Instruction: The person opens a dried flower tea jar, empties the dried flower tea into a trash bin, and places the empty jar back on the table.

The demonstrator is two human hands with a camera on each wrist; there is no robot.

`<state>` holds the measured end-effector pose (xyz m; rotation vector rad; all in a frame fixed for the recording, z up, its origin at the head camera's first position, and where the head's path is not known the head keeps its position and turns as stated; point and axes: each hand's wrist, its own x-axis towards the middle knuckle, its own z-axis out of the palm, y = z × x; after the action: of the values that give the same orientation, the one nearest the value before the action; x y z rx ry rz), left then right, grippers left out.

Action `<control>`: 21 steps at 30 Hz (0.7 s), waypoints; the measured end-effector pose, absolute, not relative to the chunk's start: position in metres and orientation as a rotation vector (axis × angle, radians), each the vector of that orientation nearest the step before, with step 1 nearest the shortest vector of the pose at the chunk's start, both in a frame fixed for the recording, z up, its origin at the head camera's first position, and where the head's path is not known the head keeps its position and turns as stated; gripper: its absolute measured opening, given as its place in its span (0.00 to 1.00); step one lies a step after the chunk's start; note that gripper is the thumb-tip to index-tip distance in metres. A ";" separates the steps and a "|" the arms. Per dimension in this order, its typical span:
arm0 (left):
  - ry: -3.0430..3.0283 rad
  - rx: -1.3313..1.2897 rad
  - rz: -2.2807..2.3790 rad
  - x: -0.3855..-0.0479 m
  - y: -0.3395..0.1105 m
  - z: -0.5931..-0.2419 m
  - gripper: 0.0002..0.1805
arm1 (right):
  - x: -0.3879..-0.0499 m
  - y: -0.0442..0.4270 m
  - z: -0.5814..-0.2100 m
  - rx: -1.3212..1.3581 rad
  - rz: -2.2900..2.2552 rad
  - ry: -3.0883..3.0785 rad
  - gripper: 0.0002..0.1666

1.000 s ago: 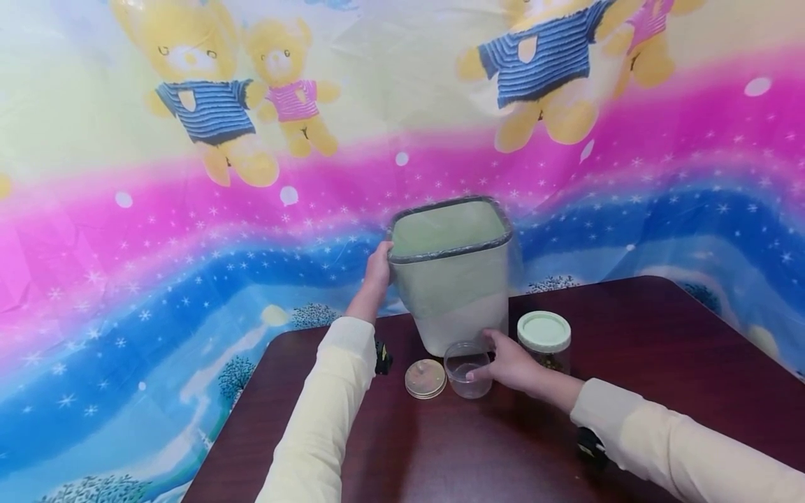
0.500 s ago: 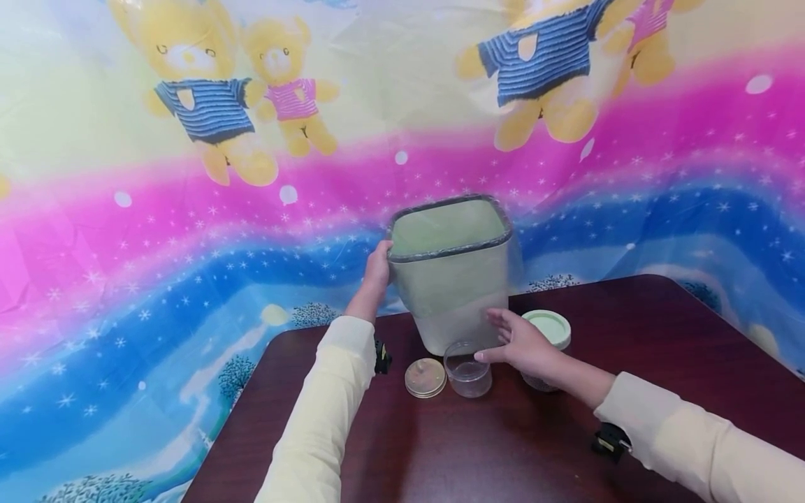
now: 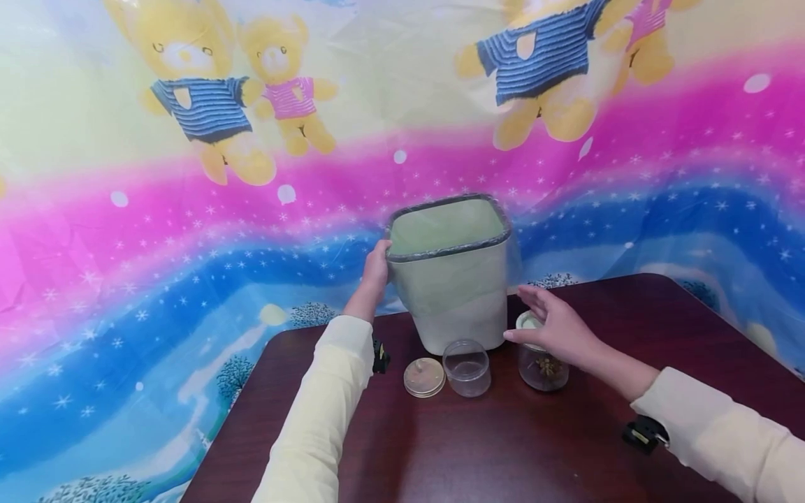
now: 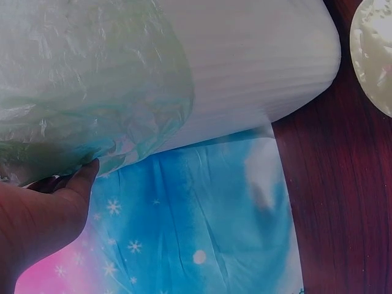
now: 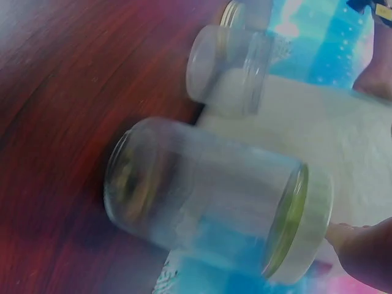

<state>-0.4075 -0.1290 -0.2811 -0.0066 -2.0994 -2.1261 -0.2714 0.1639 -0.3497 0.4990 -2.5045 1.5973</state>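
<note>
A pale trash bin [image 3: 462, 300] with a thin greenish bag folded over its rim stands tilted at the table's back edge. My left hand [image 3: 376, 269] grips its left side near the rim; in the left wrist view the thumb [image 4: 82, 180] lies against the bag, and the other fingers are mostly hidden. My right hand [image 3: 562, 332], fingers spread, is at a clear jar [image 3: 544, 374] with a pale green lid [image 5: 312, 226]. Some brown dried bits lie in the jar's bottom. The hand partly covers the lid, and whether it touches the lid I cannot tell.
An uncovered clear plastic tub [image 3: 467, 370] stands in front of the bin. Left of it lies a gold-coloured round lid [image 3: 424, 378]. All stand on a dark red wooden table [image 3: 478, 447], with a printed bear curtain [image 3: 352, 126] behind.
My right hand has let go of the clear tub and moved right to the green-lidded jar. My left hand and the bin have stayed in place.
</note>
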 end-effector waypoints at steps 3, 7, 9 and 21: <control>-2.113 -0.005 -2.117 -0.407 -0.130 -0.281 0.21 | -0.272 0.173 -0.352 0.481 1.573 -2.500 0.58; -2.117 -0.004 -2.112 -0.406 -0.130 -0.281 0.22 | -0.273 0.185 -0.355 0.475 1.566 -2.476 0.57; -2.114 -0.005 -2.113 -0.406 -0.129 -0.280 0.21 | -0.274 0.190 -0.357 0.475 1.569 -2.463 0.56; -2.124 -0.003 -2.112 -0.406 -0.129 -0.281 0.27 | -0.278 0.213 -0.374 0.412 1.554 -2.460 0.55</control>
<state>-0.4065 -0.1294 -0.2812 -0.0026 -2.1240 -2.1118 -0.2782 0.2130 -0.3745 0.4119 -2.4598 1.5538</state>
